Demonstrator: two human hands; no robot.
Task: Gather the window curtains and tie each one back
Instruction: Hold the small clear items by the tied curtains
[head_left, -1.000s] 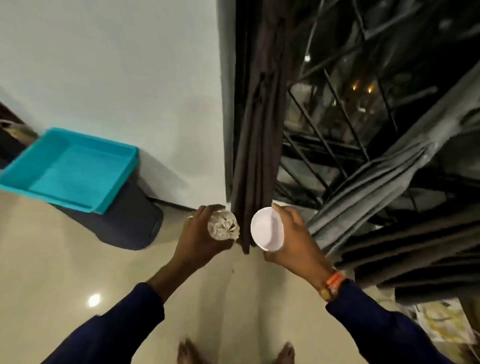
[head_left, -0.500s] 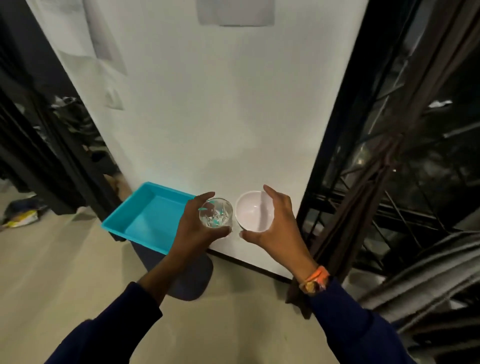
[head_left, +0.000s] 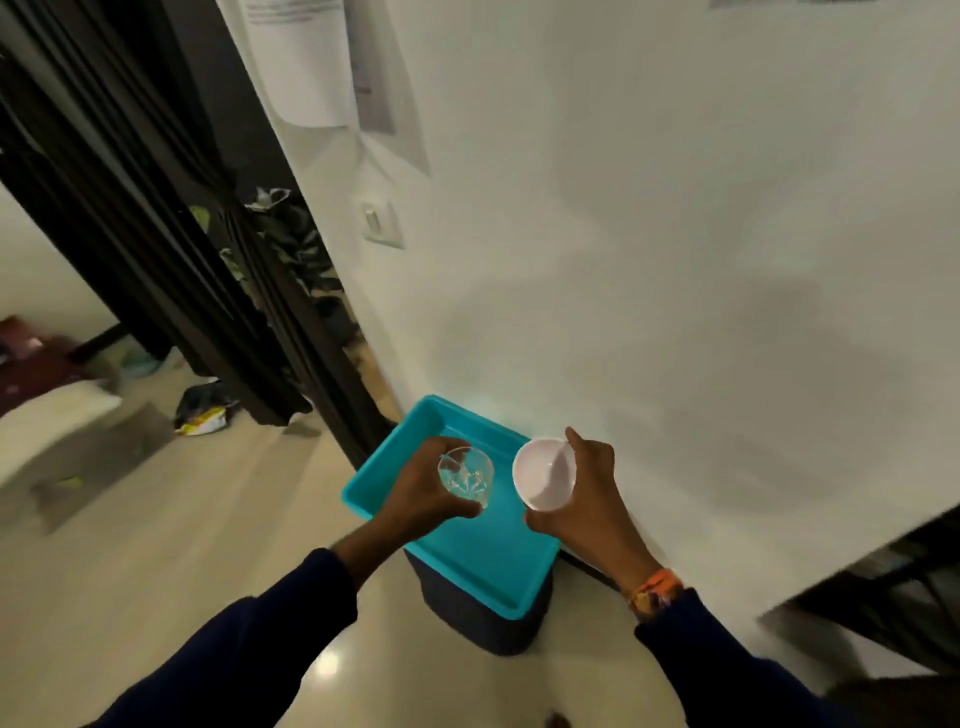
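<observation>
My left hand (head_left: 421, 491) grips a clear cut-glass tumbler (head_left: 466, 476) from its left side. My right hand (head_left: 589, 496) holds a small white bowl (head_left: 543, 480) with the thumb over its rim. Both are held above a turquoise tray (head_left: 483, 551) that sits on a dark stool against the white wall. A dark curtain (head_left: 171, 223), gathered and tied at mid-height, hangs at the doorway on the left. The window curtains on the right are out of view.
A white wall (head_left: 649, 260) with a switch plate (head_left: 382, 226) and taped papers fills the centre. A dark window frame (head_left: 883, 587) shows at the lower right. Bedding, a pillow and a small bag lie on the pale floor at the left.
The view has swung left from the window curtains to the wall and tray. Both hands, still holding the glass and bowl, now hover over the turquoise tray.
</observation>
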